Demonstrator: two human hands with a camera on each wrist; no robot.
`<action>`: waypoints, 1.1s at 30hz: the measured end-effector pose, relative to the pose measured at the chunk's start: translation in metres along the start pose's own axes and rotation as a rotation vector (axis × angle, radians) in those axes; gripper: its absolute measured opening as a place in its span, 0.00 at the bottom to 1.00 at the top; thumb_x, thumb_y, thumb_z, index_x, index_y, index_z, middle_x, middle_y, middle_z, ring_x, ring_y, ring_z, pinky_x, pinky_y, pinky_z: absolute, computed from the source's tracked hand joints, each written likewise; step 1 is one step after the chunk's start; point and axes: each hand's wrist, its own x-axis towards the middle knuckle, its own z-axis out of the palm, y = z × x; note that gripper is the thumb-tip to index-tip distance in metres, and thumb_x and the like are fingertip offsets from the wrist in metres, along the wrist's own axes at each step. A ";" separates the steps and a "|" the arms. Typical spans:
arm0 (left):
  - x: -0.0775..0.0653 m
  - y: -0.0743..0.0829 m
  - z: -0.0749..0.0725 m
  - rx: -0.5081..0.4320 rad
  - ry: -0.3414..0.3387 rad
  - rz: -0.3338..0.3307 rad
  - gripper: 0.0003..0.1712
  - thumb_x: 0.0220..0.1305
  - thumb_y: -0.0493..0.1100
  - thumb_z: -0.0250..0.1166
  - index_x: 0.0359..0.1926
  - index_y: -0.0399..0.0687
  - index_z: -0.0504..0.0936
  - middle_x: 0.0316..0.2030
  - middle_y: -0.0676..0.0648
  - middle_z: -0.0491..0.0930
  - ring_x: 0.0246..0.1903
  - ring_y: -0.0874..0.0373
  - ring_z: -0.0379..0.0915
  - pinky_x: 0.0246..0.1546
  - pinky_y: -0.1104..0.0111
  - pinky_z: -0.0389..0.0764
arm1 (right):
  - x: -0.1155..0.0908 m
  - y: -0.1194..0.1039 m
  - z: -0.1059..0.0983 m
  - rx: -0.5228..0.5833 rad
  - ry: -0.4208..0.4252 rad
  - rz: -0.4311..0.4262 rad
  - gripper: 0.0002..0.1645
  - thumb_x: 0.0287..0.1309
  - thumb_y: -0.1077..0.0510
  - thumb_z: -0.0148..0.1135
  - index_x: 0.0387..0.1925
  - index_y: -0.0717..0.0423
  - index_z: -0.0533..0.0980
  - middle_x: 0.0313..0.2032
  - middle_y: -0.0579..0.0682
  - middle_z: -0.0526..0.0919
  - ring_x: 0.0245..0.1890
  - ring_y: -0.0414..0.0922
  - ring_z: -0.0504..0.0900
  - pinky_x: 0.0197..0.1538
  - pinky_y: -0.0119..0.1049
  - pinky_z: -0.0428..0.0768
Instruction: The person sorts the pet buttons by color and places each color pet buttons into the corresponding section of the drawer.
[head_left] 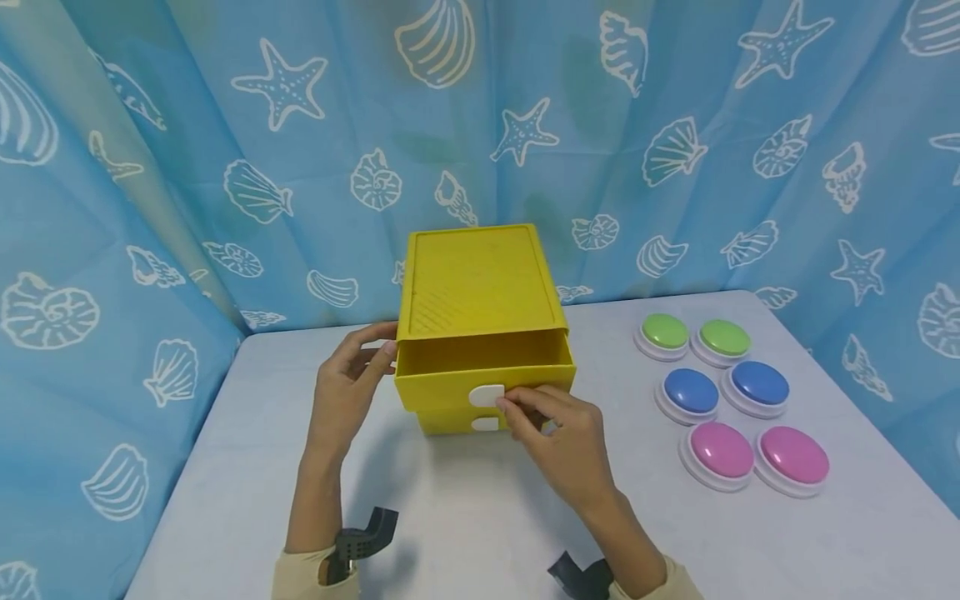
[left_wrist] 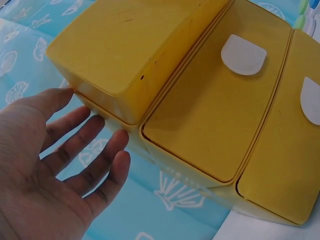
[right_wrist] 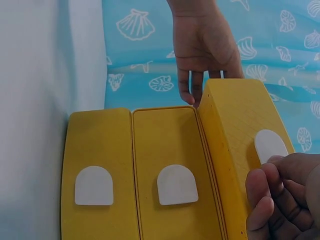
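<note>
A yellow drawer box (head_left: 480, 283) stands on the table with white tab handles on its drawer fronts. Its top drawer (head_left: 442, 389) is pulled partway out; only part of the yellow inside shows. My right hand (head_left: 562, 437) pinches the edge of that drawer's white handle (right_wrist: 270, 145) between thumb and fingers. At the box's left side, my left hand (head_left: 347, 379) touches near the top drawer with loosely bent fingers (left_wrist: 90, 135). The middle drawer (right_wrist: 165, 140) and bottom drawer (right_wrist: 97, 145) are closed in the right wrist view.
On the right of the white table (head_left: 285, 400) are several round push buttons in pairs: green (head_left: 665, 331), blue (head_left: 690, 392) and pink (head_left: 722, 450). A blue shell-patterned curtain (head_left: 322, 208) hangs behind the box and along both sides.
</note>
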 end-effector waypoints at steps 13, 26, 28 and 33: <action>-0.009 0.037 -0.001 -0.007 -0.001 0.020 0.21 0.65 0.51 0.56 0.56 0.50 0.73 0.53 0.54 0.73 0.45 0.60 0.74 0.45 0.68 0.77 | -0.003 -0.006 -0.003 -0.025 0.006 -0.048 0.06 0.51 0.57 0.67 0.33 0.53 0.83 0.24 0.39 0.79 0.20 0.34 0.74 0.25 0.23 0.75; -0.003 0.018 0.000 -0.010 -0.001 0.002 0.21 0.62 0.56 0.57 0.56 0.60 0.74 0.53 0.60 0.72 0.45 0.59 0.74 0.46 0.65 0.76 | -0.008 -0.012 -0.005 -0.006 0.009 -0.058 0.05 0.49 0.60 0.68 0.32 0.54 0.83 0.22 0.40 0.79 0.20 0.33 0.74 0.25 0.21 0.74; -0.001 0.010 0.000 -0.014 -0.003 0.002 0.21 0.61 0.58 0.57 0.55 0.64 0.74 0.53 0.62 0.72 0.45 0.59 0.74 0.46 0.64 0.76 | -0.008 -0.013 -0.005 0.006 0.012 -0.070 0.05 0.49 0.61 0.68 0.32 0.54 0.83 0.22 0.40 0.79 0.20 0.34 0.74 0.25 0.21 0.74; 0.000 0.001 0.000 -0.005 -0.002 0.006 0.22 0.60 0.62 0.56 0.55 0.67 0.74 0.54 0.63 0.71 0.45 0.60 0.74 0.46 0.62 0.76 | -0.011 -0.014 -0.005 0.001 0.016 -0.079 0.05 0.49 0.62 0.68 0.32 0.55 0.83 0.23 0.40 0.79 0.20 0.34 0.73 0.25 0.20 0.73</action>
